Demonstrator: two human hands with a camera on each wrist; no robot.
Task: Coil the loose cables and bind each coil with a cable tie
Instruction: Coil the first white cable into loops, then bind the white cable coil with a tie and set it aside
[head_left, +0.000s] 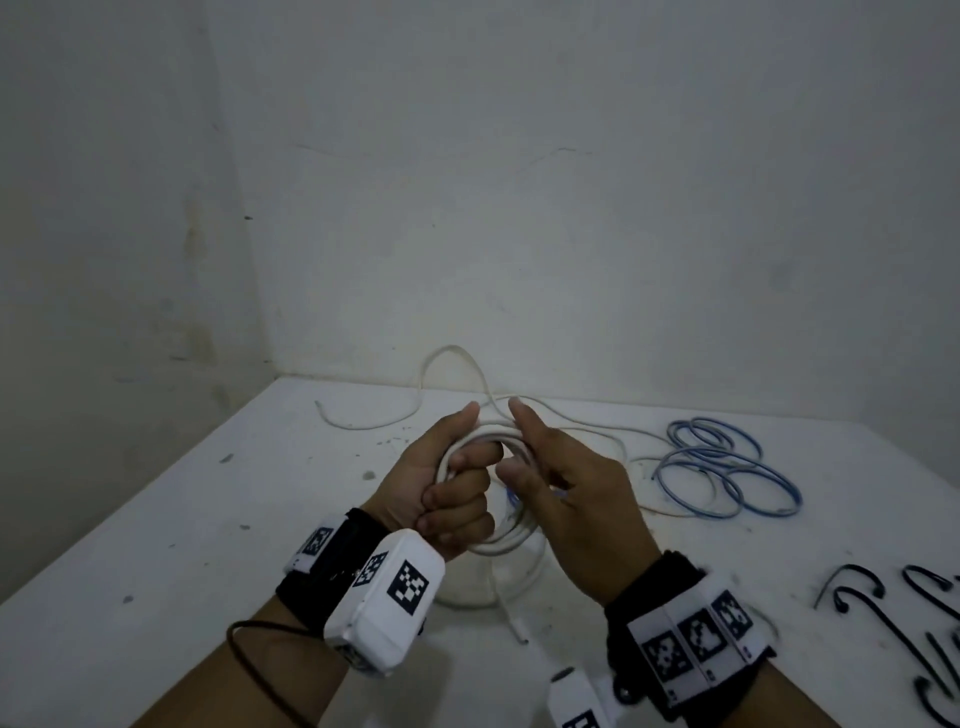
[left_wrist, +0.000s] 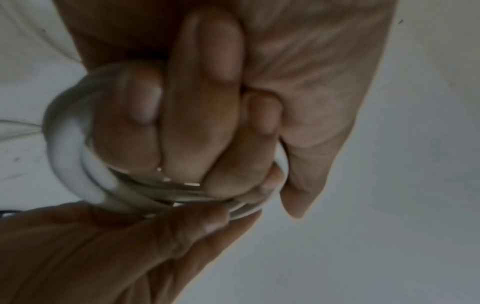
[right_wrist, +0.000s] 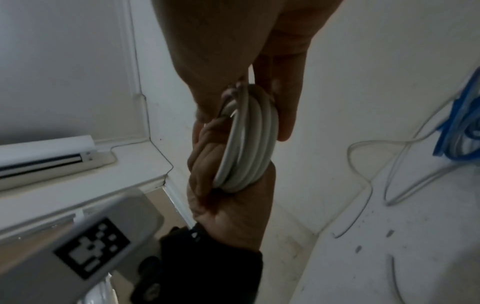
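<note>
Gripping white cable coil (head_left: 488, 540), several tidy loops, w/ left hand (head_left: 447, 499).

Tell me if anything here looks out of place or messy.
Nothing damaged. The blue cable sprawls in uneven loops on the table, untied, and the white cable gripped by both hands trails a loose tail.

Left hand (head_left: 447, 493) covers the near-left arc of the white cable coil (head_left: 498, 545); right hand (head_left: 566, 493) covers its right side. Black cable ties (head_left: 883, 618) are cut off by the right and bottom edges in the head view. Blue cable (right_wrist: 465, 131) is cropped at the right-wrist view's edge. The left-wrist view is motion-blurred; strand count is indeterminate.
</note>
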